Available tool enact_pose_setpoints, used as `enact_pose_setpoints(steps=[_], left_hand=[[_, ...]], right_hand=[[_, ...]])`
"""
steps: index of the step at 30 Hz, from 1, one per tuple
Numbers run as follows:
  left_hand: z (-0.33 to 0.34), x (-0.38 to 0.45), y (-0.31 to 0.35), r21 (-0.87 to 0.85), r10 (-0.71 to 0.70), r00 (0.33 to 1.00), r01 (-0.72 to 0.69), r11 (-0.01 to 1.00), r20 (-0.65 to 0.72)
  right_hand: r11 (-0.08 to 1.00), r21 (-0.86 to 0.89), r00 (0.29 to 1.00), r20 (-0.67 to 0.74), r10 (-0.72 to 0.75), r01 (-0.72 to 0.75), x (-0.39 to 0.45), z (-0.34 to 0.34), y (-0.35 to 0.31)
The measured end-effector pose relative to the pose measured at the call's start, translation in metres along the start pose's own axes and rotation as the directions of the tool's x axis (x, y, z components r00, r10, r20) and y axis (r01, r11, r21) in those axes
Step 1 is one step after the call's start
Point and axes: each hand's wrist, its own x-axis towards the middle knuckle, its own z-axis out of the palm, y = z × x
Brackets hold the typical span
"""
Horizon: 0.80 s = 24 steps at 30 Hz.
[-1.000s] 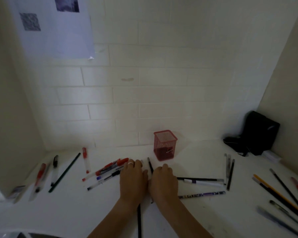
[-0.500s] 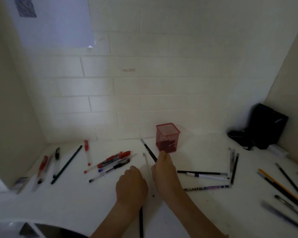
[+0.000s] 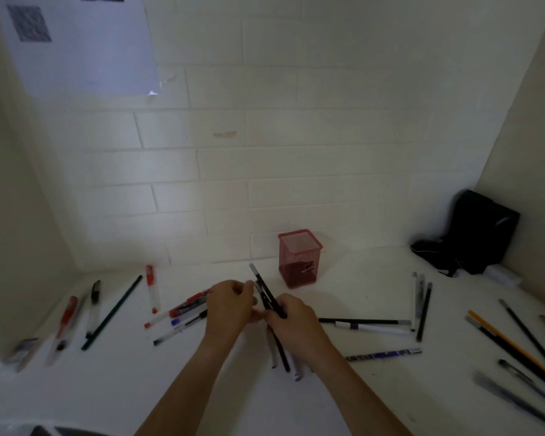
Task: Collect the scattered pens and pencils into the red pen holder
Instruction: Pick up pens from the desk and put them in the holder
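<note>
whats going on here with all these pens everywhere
A person is gathering scattered pens and pencils. The right hand grips a small bundle of pens, and the left hand touches the bundle's upper part. The red pen holder stands just behind the hands. Many pens and pencils lie across the white table on both sides.

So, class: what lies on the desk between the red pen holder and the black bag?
In the head view, nothing: bare white desk separates the red pen holder from the black bag.
</note>
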Motion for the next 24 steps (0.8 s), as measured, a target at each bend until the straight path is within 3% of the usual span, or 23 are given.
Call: enact_pose_setpoints(steps=[1, 3, 7, 16, 21, 24], left_hand=[[0.002, 0.001, -0.006, 0.145, 0.049, 0.998, -0.044, 0.988, -0.035], [0.005, -0.003, -0.016, 0.493, 0.147, 0.989, -0.116, 0.862, -0.025], [0.014, -0.014, -0.013, 0.734, 0.098, 0.985, -0.169, 0.658, 0.139], [0.023, -0.015, -0.007, 0.724, 0.104, 0.982, -0.186, 0.664, 0.157], [0.02, -0.015, -0.005, 0.576, 0.068, 0.994, -0.104, 0.811, 0.085], [0.017, -0.014, -0.004, 0.392, 0.135, 0.99, -0.144, 0.908, 0.051]], right_hand=[[1.0, 0.005, 1.0, -0.012, 0.024, -0.024, 0.001, 0.0, 0.001], [0.995, 0.053, 0.996, -0.026, 0.082, -0.081, 0.002, 0.0, 0.0], [0.992, 0.058, 0.994, -0.026, 0.111, -0.109, 0.002, -0.001, 0.002], [0.995, -0.027, 0.994, -0.066, 0.09, -0.092, 0.003, 0.004, 0.005], [0.99, 0.02, 0.989, -0.052, 0.139, -0.138, 0.002, -0.001, 0.0], [0.978, 0.132, 0.985, -0.034, 0.169, -0.164, 0.001, -0.002, -0.003]])
